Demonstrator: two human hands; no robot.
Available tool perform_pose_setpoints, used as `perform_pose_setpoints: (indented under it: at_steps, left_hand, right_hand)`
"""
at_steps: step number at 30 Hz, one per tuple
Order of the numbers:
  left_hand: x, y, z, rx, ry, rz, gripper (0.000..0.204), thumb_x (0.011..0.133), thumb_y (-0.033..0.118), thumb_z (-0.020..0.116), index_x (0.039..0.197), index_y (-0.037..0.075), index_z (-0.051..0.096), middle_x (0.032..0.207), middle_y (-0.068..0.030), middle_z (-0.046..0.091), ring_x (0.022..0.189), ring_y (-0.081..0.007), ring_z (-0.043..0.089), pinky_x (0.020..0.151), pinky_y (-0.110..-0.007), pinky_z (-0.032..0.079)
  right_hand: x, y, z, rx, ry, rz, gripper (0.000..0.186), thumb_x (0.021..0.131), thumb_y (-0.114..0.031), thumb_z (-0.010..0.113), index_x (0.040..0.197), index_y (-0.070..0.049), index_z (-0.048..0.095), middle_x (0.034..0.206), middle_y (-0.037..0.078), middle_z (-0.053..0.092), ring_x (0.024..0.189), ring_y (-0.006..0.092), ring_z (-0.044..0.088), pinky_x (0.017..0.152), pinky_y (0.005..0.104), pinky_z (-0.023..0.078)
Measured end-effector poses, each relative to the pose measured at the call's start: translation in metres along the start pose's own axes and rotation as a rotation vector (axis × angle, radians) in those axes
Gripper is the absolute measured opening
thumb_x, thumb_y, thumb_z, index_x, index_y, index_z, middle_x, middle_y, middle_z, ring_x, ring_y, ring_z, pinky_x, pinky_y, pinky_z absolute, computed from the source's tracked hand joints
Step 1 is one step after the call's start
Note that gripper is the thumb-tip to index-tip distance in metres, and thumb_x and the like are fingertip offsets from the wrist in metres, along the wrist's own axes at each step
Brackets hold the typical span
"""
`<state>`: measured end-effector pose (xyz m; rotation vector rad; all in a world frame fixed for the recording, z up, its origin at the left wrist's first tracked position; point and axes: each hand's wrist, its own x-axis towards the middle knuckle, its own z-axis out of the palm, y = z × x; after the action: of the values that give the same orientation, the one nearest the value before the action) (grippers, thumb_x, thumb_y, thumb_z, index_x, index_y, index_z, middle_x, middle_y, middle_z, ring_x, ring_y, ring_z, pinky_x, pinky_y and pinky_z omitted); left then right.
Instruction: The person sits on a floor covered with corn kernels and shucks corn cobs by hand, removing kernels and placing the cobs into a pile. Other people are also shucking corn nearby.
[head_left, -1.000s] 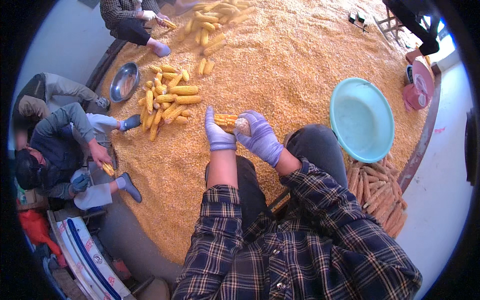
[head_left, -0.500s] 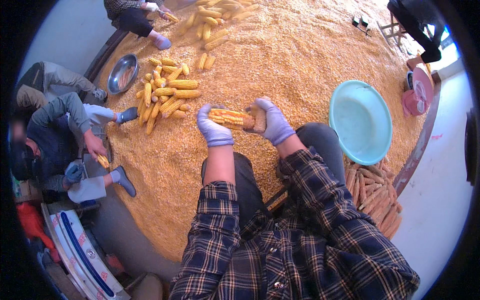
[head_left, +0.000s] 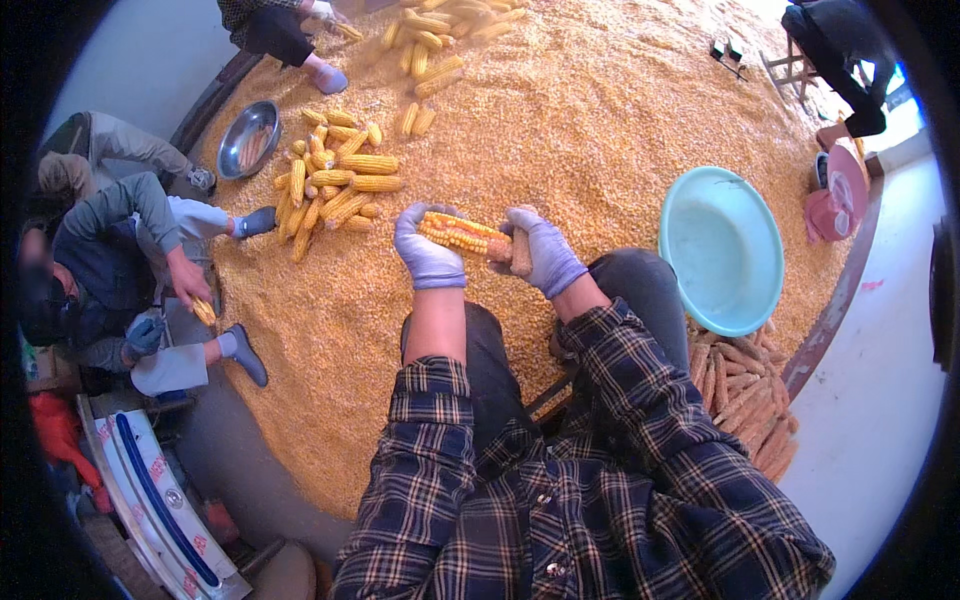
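Far left on my feed, a co-worker (head_left: 120, 235) sits holding corn (head_left: 203, 312), much as a second ago; to the right come a metal bowl (head_left: 232, 155) with cobs in it and a pile (head_left: 345, 183) of yellow ears, neither visibly altered. The real change is at my wearer's hands. The left hand (head_left: 430, 255) is closed around the left end of the ear (head_left: 458, 233), which lies roughly level above the kernels (head_left: 600, 150), in front of the knees. A second ago I saw mostly yellow rows; now a reddish bare strip shows along the ear, rows still standing beside it. I take that as the ear being turned and the shelling as only part done; I can't tell whether any kernels came off meanwhile. At its right end, a bare cob (head_left: 521, 254) has gone from showing me its rounded, pale end to standing upright across the ear's tip, touching as far as I can tell. The right hand (head_left: 552, 252) has its fingers curled tight on that cob, so I judge it ready for rubbing. Further right, the green basin (head_left: 720, 300) and the heap (head_left: 745, 390) of stripped cobs look undisturbed.
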<state>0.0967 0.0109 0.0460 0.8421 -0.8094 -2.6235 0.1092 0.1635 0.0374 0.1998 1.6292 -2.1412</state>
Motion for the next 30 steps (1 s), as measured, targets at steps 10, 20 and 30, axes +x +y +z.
perform_pose_setpoints:
  at_steps: [10,20,30]
  left_hand:
    - [-0.005,-0.004,0.006,0.028,0.002,-0.080,0.020,0.077,0.027,0.062,0.078,0.011,0.049,0.066,-0.0031,0.050,0.060,-0.0217,0.054,0.055,-0.039,0.048]
    - [-0.011,-0.018,0.010,0.400,-0.198,0.214,0.010,0.072,0.014,0.056,0.074,0.007,0.049,0.062,-0.0084,0.054,0.055,-0.0220,0.054,0.056,-0.033,0.048]
    - [-0.015,-0.003,0.013,0.053,-0.066,-0.010,0.010,0.072,0.014,0.054,0.074,0.006,0.049,0.065,-0.0100,0.054,0.056,-0.0229,0.055,0.054,-0.033,0.048]
  right_hand:
    - [-0.022,-0.016,0.020,-0.494,0.155,-0.338,0.026,0.075,-0.022,0.065,0.086,-0.001,0.054,0.074,0.010,0.059,0.064,0.0178,0.055,0.058,0.0318,0.044]
    - [0.016,0.017,0.021,-0.045,0.293,-0.157,0.020,0.077,-0.021,0.061,0.088,-0.007,0.053,0.080,0.009,0.057,0.072,0.0218,0.058,0.066,0.0334,0.047]
    - [-0.008,-0.013,0.019,0.015,0.003,-0.202,0.024,0.084,-0.026,0.055,0.093,-0.003,0.054,0.079,0.002,0.056,0.074,0.0119,0.052,0.068,0.0281,0.045]
